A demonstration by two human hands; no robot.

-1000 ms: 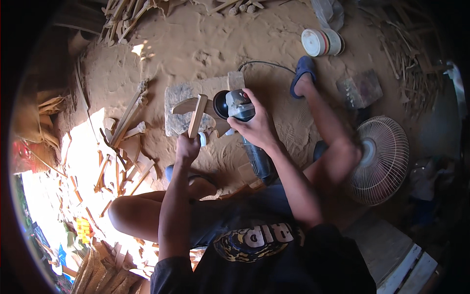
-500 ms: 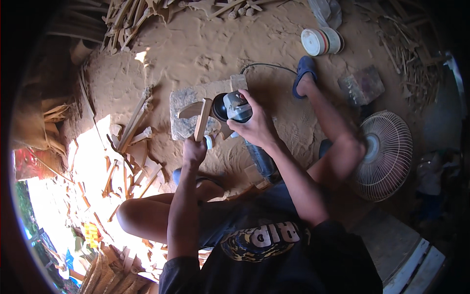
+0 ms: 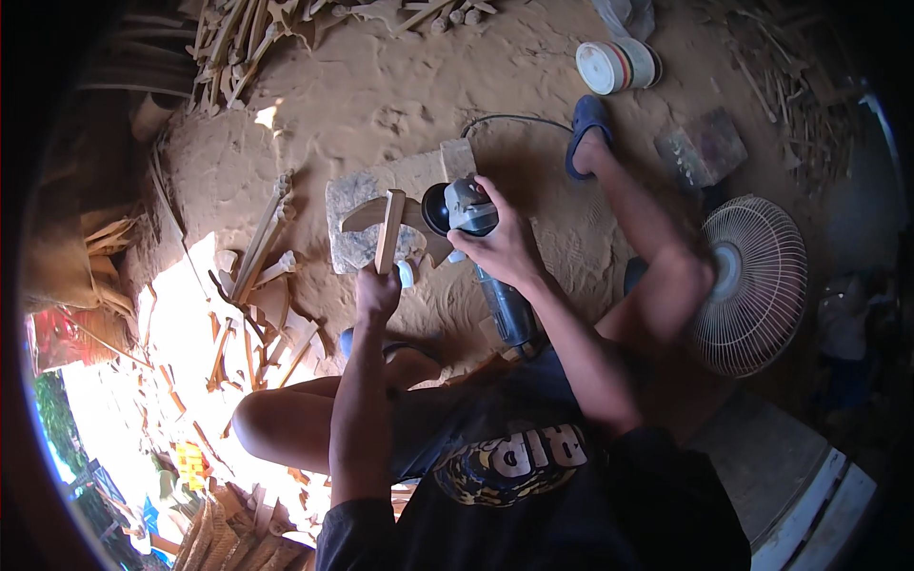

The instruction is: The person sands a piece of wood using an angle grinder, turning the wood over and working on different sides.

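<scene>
My left hand [image 3: 378, 295] is closed around the lower end of a squared wooden stick [image 3: 388, 233], which stands out away from me. Behind the stick lies a curved, blade-shaped wooden piece [image 3: 362, 217]; whether the two are joined I cannot tell. My right hand [image 3: 506, 249] grips the head of an angle grinder [image 3: 470, 207], its body slanting down toward my lap. The grinder's round dark disc [image 3: 436, 208] faces the wood, just right of the stick, with a small gap. Under the work sits a dusty rectangular block [image 3: 350, 192].
Wood offcuts [image 3: 257, 247] lie on the sandy ground at left, some in bright sunlight. A round fan [image 3: 762, 285] stands by my right knee. A white bucket [image 3: 609, 67] lies tipped at the far right, near a squarish metal container [image 3: 702, 147]. The cord [image 3: 519, 118] runs beyond the block.
The grinder has shifted slightly right, widening the space between its disc and the stick. The stick has moved a little left and stands more upright. Both hands keep their grip.
</scene>
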